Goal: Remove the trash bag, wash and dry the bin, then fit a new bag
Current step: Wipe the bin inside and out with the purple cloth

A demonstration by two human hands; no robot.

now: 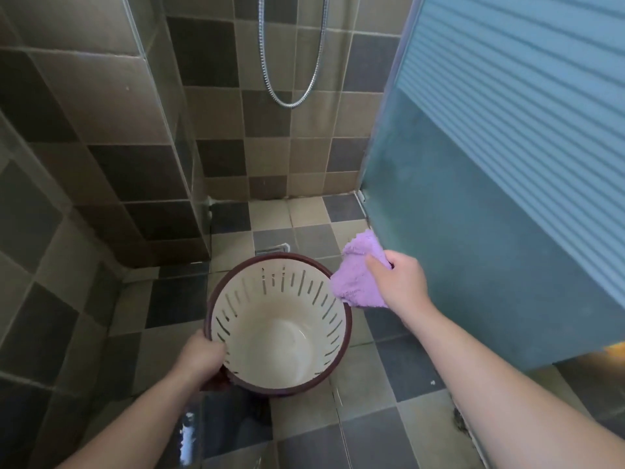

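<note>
A round cream bin (280,336) with slotted walls and a dark maroon rim is held above the tiled floor, its mouth facing up at me. It holds no bag and its inside looks bare. My left hand (199,358) grips the rim at the lower left. My right hand (400,282) holds a crumpled purple cloth (355,275) just outside the bin's upper right rim, the cloth touching or nearly touching the edge.
A frosted blue-green shower door (490,198) stands close on the right. Tiled walls close in the left and back, with a metal shower hose (291,62) hanging on the back wall. A floor drain (272,248) lies just beyond the bin.
</note>
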